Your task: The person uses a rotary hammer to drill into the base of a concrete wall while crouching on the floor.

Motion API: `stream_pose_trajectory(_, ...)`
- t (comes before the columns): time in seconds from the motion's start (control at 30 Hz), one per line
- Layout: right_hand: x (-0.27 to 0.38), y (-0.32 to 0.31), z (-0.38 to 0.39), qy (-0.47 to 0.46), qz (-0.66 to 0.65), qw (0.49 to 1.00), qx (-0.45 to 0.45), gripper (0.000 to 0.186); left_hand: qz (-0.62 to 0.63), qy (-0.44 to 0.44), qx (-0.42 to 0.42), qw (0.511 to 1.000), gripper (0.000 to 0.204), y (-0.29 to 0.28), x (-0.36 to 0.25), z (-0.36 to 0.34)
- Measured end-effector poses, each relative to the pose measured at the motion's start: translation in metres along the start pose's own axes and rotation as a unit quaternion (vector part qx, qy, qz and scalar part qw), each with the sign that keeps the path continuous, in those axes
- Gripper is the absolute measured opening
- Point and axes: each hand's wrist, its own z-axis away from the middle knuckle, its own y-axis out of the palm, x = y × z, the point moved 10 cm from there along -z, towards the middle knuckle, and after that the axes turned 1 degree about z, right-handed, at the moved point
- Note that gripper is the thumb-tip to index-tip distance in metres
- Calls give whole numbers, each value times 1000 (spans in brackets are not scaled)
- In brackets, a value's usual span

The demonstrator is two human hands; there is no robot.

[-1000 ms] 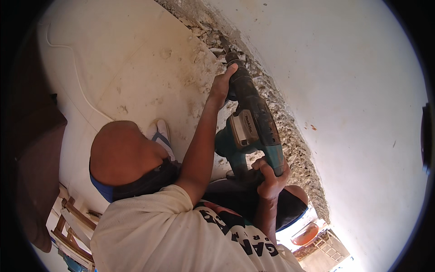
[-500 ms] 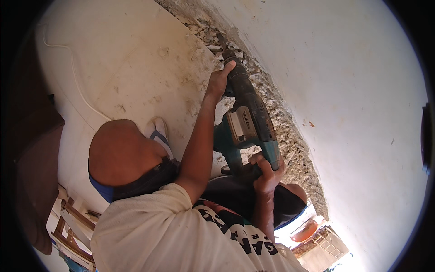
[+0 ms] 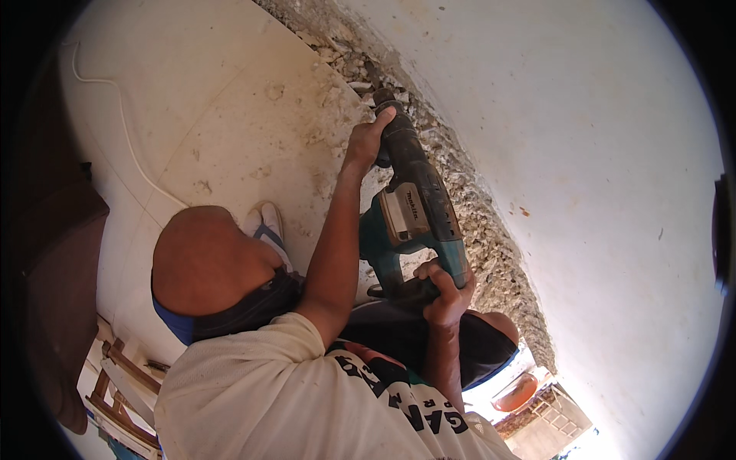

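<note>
teal and black casing is covering the power hammer (image 3: 420, 184), which is lying aslant over a rough channel (image 3: 491, 238) of broken masonry, between the pale floor (image 3: 230, 100) and the smooth white wall (image 3: 606, 153). its chisel bit (image 3: 372, 74) is pointing away from the body into loose chunks; the tip is hiding among them, so its exact contact is escaping confirmation.

as to progress, the broken strip is running from near the lower right, beneath the tool and on past the bit. in this inspector's judgement, much of that length is already standing opened, while rubble is lying uncleared in it. the faces on either side are mostly showing whole; the view is not settling how much is left.

the left hand (image 3: 366, 142) is gripping the front barrel (image 3: 403, 142), thumb lying along the top, fingers curling largely out of sight, the forearm slanting up from a pale sleeve (image 3: 303, 330). the right hand (image 3: 448, 297) is clasping the rear handle (image 3: 455, 259); pressure on any trigger is not showing.

farther out, a sandalled foot (image 3: 270, 222) is resting on the floor, a white cable (image 3: 123, 115) is crossing it, and an orange basin (image 3: 515, 392) is sitting lower right.
</note>
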Motion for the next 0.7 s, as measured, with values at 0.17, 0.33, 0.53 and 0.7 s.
stream_pose_trajectory(0.17,-6,2,1,6,-12,1000,7,19,-21,22,-18,999,66,-7,-1,-2)
stream_pose_trajectory(0.33,-11,-1,3,15,-28,999,-5,18,-58,-1,-6,998,60,-7,6,-5)
stream_pose_trajectory(0.53,-11,1,7,31,-56,998,-21,16,-64,27,-21,997,72,-12,8,-13)
stream_pose_trajectory(0.7,-10,1,11,34,-36,999,-23,14,-85,32,-42,995,73,-20,3,-11)
